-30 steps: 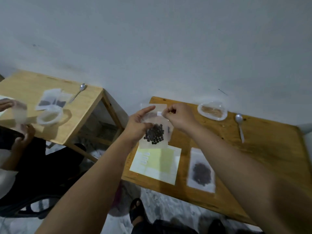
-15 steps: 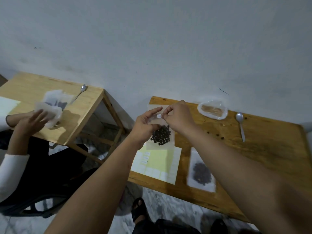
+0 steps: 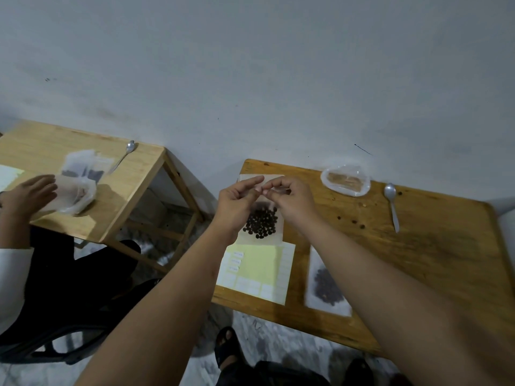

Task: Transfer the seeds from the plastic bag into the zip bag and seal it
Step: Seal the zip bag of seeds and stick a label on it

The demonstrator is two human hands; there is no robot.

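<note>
A small clear zip bag [image 3: 262,235] with a cluster of dark seeds [image 3: 262,222] hangs upright over the left part of my wooden table [image 3: 432,246]. My left hand [image 3: 237,201] and my right hand [image 3: 289,200] meet at its top edge, fingertips pinching the strip there. An open plastic bag [image 3: 345,179] with a brownish content lies at the table's back. Another flat bag of dark seeds [image 3: 326,285] lies at the front, partly under my right forearm.
A yellow sheet of white labels [image 3: 259,271] lies under the held bag. A metal spoon [image 3: 391,204] and a few loose seeds [image 3: 359,225] lie right of it. At the left, another person handles bags on a second table [image 3: 133,190] with a spoon [image 3: 124,156].
My two hands have drawn together at the top of the zip bag, and the bag has sunk slightly. The person at the left has shifted a hand over their bags.
</note>
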